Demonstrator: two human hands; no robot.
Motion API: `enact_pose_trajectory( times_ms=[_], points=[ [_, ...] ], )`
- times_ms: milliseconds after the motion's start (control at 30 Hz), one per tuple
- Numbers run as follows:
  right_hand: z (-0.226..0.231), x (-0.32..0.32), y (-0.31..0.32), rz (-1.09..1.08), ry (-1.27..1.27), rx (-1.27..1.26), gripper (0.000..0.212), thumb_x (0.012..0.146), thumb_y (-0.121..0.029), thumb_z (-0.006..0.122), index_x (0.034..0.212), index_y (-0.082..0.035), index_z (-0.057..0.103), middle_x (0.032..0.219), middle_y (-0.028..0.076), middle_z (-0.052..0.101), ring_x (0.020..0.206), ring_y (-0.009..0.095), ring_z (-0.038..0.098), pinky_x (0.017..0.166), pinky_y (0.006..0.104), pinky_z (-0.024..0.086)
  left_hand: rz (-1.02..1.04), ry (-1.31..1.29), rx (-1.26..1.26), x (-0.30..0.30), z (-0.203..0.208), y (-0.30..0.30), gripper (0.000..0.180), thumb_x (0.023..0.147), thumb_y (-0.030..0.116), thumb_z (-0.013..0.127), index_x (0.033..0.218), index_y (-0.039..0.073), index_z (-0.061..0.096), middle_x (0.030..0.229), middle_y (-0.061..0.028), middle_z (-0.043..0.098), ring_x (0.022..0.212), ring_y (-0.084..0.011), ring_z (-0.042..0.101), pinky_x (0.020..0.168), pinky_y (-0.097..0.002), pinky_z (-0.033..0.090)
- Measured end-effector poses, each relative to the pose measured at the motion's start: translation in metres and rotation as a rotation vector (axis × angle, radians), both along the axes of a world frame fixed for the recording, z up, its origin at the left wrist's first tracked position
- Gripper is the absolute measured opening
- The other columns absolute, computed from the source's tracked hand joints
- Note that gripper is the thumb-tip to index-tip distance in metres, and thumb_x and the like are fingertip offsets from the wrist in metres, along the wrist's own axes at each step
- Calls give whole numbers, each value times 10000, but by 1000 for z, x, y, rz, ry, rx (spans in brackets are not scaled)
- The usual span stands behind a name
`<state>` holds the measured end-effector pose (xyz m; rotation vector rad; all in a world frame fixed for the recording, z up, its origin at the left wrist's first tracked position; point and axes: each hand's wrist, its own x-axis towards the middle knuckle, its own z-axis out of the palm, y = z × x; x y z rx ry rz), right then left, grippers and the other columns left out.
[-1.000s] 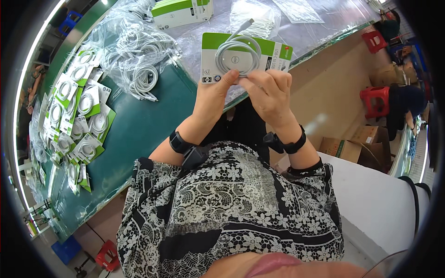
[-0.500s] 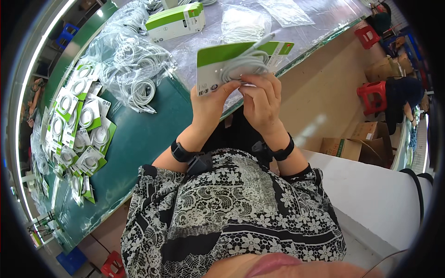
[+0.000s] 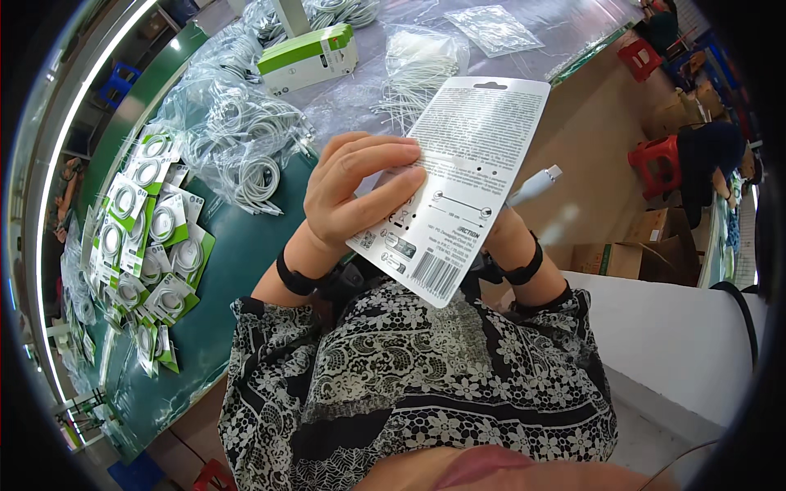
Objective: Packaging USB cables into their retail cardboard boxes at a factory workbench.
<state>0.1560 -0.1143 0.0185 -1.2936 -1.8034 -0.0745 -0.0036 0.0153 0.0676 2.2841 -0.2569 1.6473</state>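
My left hand [image 3: 352,184] grips the left edge of a packaging card [image 3: 467,155], thumb and fingers pressed on its white printed back. The card is tilted and has a hanging slot at its top. A white cable plug [image 3: 536,185] sticks out past the card's right edge; the rest of the cable is hidden behind the card. My right hand [image 3: 506,236] is behind the card's lower right side, close to the plug, with its fingers hidden.
Carded coiled cables [image 3: 147,237] lie heaped on the green table at left. Bagged loose cables [image 3: 237,131], a stack of green-white cards [image 3: 307,61] and a bundle of thin white ties [image 3: 422,69] sit further back. Red stools [image 3: 655,168] and cardboard boxes [image 3: 622,250] stand at right.
The card has been turned from its green front with the cable coil to its printed back. My left hand now grips its left edge; my right hand has gone behind it.
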Motion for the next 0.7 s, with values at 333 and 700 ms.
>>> enact_pose_trajectory(
  times_ms=[333,700],
  points=[
    [22,14,-15,237,402,-456,398,784,-177,693,1154,-54,616,1258,145,524,1238,383,478,1053,534,378,71,68,93,-9,12,5,368,651,191,787,1000,168,673,1027,-74,664,955,-246,682,779,-330,491],
    [23,13,-14,280,443,-433,483,787,-173,704,1233,-45,570,1279,143,530,1268,342,469,1061,519,380,68,106,106,-12,14,4,371,649,183,788,1002,178,674,1023,-65,653,968,-237,680,794,-337,489]
  ],
)
